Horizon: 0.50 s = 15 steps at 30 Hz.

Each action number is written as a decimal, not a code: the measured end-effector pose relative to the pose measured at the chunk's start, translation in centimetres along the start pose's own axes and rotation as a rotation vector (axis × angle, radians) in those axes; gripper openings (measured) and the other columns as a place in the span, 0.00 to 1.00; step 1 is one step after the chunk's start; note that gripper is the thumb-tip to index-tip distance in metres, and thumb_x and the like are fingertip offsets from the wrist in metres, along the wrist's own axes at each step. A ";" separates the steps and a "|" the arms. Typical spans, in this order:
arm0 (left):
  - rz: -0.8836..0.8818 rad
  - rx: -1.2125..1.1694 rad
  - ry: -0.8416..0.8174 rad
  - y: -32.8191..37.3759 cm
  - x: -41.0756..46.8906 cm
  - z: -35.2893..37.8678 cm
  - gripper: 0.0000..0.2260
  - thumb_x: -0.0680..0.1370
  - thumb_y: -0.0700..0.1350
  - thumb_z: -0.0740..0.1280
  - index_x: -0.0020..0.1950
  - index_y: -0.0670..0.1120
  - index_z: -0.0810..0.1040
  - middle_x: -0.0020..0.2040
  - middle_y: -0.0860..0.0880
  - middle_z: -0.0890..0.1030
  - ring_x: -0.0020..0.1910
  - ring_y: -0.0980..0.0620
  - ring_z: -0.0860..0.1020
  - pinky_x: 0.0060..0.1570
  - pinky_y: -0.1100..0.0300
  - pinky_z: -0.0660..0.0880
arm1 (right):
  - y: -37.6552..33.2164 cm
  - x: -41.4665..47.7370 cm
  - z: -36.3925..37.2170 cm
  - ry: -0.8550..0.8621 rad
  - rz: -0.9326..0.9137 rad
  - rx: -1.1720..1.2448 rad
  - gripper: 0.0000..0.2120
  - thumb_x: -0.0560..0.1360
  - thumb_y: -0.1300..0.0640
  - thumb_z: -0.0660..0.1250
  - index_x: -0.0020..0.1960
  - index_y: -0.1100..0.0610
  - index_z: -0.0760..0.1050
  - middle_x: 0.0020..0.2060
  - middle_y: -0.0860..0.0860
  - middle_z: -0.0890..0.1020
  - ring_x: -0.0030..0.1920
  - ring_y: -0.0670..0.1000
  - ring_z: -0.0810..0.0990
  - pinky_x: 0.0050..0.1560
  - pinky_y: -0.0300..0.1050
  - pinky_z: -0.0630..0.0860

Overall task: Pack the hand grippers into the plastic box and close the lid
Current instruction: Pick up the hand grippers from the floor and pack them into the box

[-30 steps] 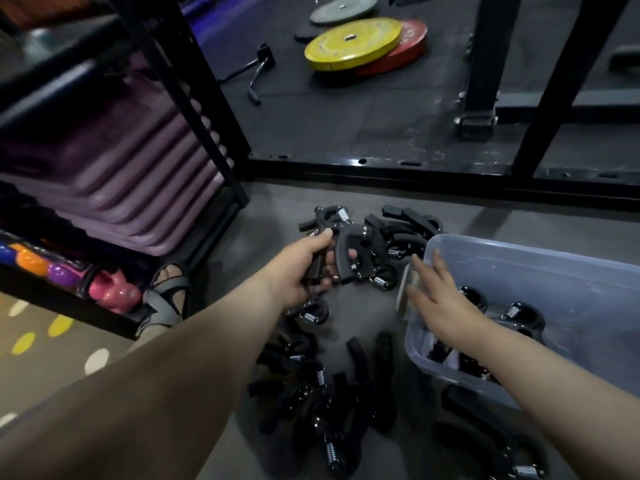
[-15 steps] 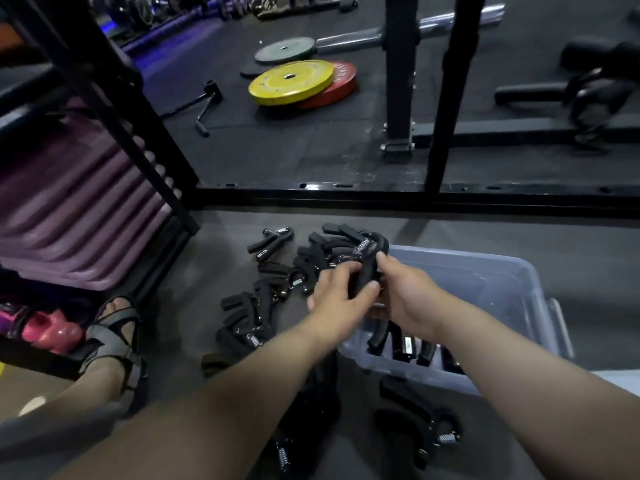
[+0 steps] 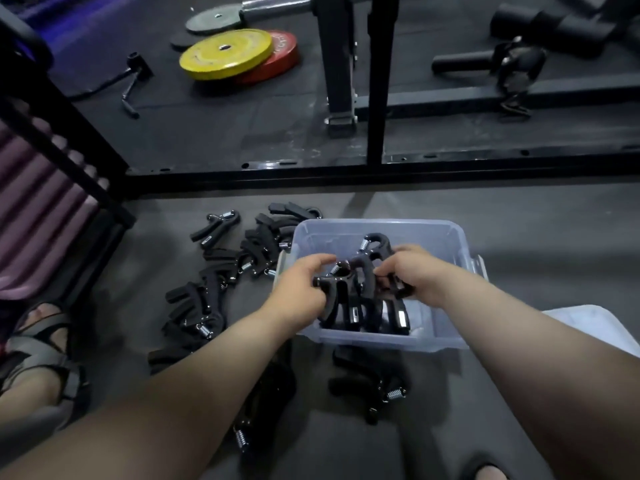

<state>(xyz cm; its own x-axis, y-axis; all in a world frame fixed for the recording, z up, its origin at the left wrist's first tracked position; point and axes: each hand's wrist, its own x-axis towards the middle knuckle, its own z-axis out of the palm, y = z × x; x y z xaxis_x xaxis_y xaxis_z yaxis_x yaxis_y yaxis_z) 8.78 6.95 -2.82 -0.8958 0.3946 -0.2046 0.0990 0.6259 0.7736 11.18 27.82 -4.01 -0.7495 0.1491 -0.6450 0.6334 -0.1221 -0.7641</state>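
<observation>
My left hand [image 3: 301,289] and right hand [image 3: 415,275] are both curling round a bunch of hand grippers [image 3: 353,275], holding it inside the plastic box [image 3: 381,225]. The bunch is sitting just above a row of packed grippers [image 3: 377,317] that is standing against the near wall. Between the bunch and the far wall, the box is showing open room. One lid [image 3: 595,327] is lying on the floor by the box's near right corner, partly behind my right forearm. I am counting one box and one lid; I cannot count the bunch or the row. A loose pile [image 3: 214,289] is spreading over the floor to the left, reaching up to the box's left wall. One more gripper [image 3: 374,386] is lying just before the near wall. Three weight plates [image 3: 225,53], yellow, red and grey, are lying well apart beyond the black rail [image 3: 346,171].
</observation>
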 end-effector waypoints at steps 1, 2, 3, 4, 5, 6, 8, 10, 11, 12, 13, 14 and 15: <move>0.011 0.174 0.093 -0.7 0.4 -0.1 0.28 0.71 0.32 0.60 0.68 0.52 0.74 0.65 0.53 0.76 0.63 0.54 0.74 0.65 0.61 0.69 | 0.7 0.3 -1.0 0.035 0.011 -0.063 0.09 0.72 0.72 0.65 0.51 0.65 0.76 0.41 0.64 0.80 0.41 0.62 0.81 0.48 0.65 0.81; 0.023 0.312 0.144 -1.5 0.8 -0.2 0.28 0.72 0.34 0.60 0.70 0.51 0.72 0.71 0.52 0.72 0.70 0.53 0.68 0.71 0.58 0.62 | 1.6 0.6 -1.9 0.071 0.023 -0.104 0.09 0.72 0.72 0.65 0.51 0.65 0.75 0.41 0.64 0.80 0.40 0.61 0.80 0.45 0.62 0.81; 0.016 0.405 0.142 -2.3 1.2 -0.1 0.27 0.74 0.36 0.59 0.73 0.50 0.69 0.76 0.52 0.65 0.75 0.53 0.61 0.75 0.57 0.55 | 2.4 0.8 -2.7 0.099 0.036 -0.122 0.09 0.72 0.72 0.64 0.50 0.65 0.75 0.40 0.63 0.79 0.39 0.60 0.79 0.42 0.57 0.81; 0.000 0.469 0.105 -3.1 1.4 0.0 0.27 0.76 0.38 0.58 0.75 0.49 0.66 0.79 0.52 0.58 0.78 0.54 0.54 0.76 0.56 0.50 | 3.1 1.1 -3.2 0.127 0.050 -0.130 0.08 0.73 0.72 0.63 0.50 0.64 0.75 0.39 0.62 0.79 0.39 0.59 0.78 0.39 0.53 0.79; -0.008 0.515 0.057 -3.9 1.4 0.3 0.26 0.78 0.40 0.57 0.77 0.49 0.62 0.80 0.53 0.51 0.79 0.54 0.48 0.77 0.56 0.46 | 3.7 1.5 -3.6 0.156 0.063 -0.143 0.08 0.73 0.71 0.62 0.48 0.62 0.75 0.38 0.61 0.78 0.37 0.58 0.77 0.36 0.50 0.77; -0.005 0.549 0.026 -4.5 1.2 0.7 0.25 0.79 0.41 0.56 0.77 0.49 0.61 0.80 0.54 0.45 0.79 0.55 0.43 0.77 0.56 0.44 | 4.3 2.0 -3.8 0.184 0.069 -0.154 0.07 0.73 0.71 0.62 0.47 0.61 0.74 0.36 0.60 0.77 0.35 0.56 0.75 0.34 0.47 0.74; 0.017 0.591 0.047 -5.3 0.9 1.5 0.24 0.80 0.43 0.55 0.77 0.49 0.61 0.80 0.56 0.39 0.78 0.55 0.39 0.76 0.55 0.43 | 5.2 2.8 -3.8 0.216 0.084 -0.160 0.07 0.73 0.70 0.61 0.45 0.60 0.73 0.33 0.58 0.75 0.30 0.54 0.72 0.31 0.43 0.69; 0.014 0.611 0.101 -5.5 1.0 1.9 0.23 0.80 0.43 0.55 0.76 0.49 0.63 0.79 0.56 0.39 0.78 0.55 0.40 0.77 0.54 0.45 | 5.7 3.5 -3.4 0.222 0.087 -0.150 0.06 0.72 0.69 0.62 0.45 0.60 0.74 0.34 0.59 0.76 0.30 0.54 0.72 0.31 0.43 0.70; 0.008 0.613 0.111 -5.6 1.1 1.9 0.23 0.79 0.43 0.55 0.76 0.49 0.63 0.80 0.57 0.39 0.78 0.54 0.40 0.77 0.54 0.47 | 5.9 3.9 -3.2 0.223 0.088 -0.152 0.06 0.72 0.69 0.63 0.46 0.60 0.75 0.34 0.59 0.77 0.31 0.54 0.74 0.32 0.44 0.72; 0.005 0.607 0.109 -5.6 1.1 1.9 0.24 0.79 0.43 0.56 0.76 0.50 0.64 0.79 0.57 0.39 0.78 0.55 0.40 0.77 0.53 0.47 | 6.1 4.2 -2.8 0.228 0.096 -0.155 0.06 0.72 0.69 0.63 0.46 0.60 0.75 0.35 0.58 0.77 0.32 0.55 0.75 0.33 0.44 0.73; 0.004 0.598 0.103 -5.5 1.1 1.9 0.24 0.79 0.42 0.56 0.75 0.50 0.64 0.79 0.57 0.39 0.78 0.55 0.40 0.77 0.54 0.47 | 6.2 4.4 -2.4 0.230 0.107 -0.157 0.06 0.73 0.69 0.63 0.46 0.60 0.75 0.35 0.58 0.78 0.34 0.56 0.76 0.33 0.44 0.74; 0.006 0.591 0.100 -5.5 1.0 1.8 0.24 0.78 0.42 0.57 0.75 0.50 0.65 0.79 0.58 0.38 0.78 0.56 0.40 0.77 0.54 0.47 | 6.2 4.5 -2.0 0.229 0.109 -0.155 0.06 0.74 0.68 0.64 0.47 0.60 0.75 0.36 0.58 0.78 0.35 0.56 0.76 0.33 0.44 0.74; 0.008 0.587 0.098 -5.5 0.9 1.8 0.24 0.78 0.42 0.57 0.74 0.50 0.65 0.79 0.58 0.38 0.78 0.56 0.39 0.77 0.54 0.47 | 6.4 4.9 -1.7 0.227 0.119 -0.153 0.06 0.74 0.68 0.64 0.49 0.60 0.75 0.38 0.58 0.78 0.36 0.56 0.76 0.34 0.45 0.74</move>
<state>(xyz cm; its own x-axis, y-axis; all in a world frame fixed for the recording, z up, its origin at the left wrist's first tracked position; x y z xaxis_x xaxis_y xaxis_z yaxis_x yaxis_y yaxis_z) 8.17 5.07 -8.35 -0.9271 0.3544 -0.1217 0.3042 0.9014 0.3080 11.85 29.45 -12.02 -0.6167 0.3608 -0.6997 0.7490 -0.0048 -0.6626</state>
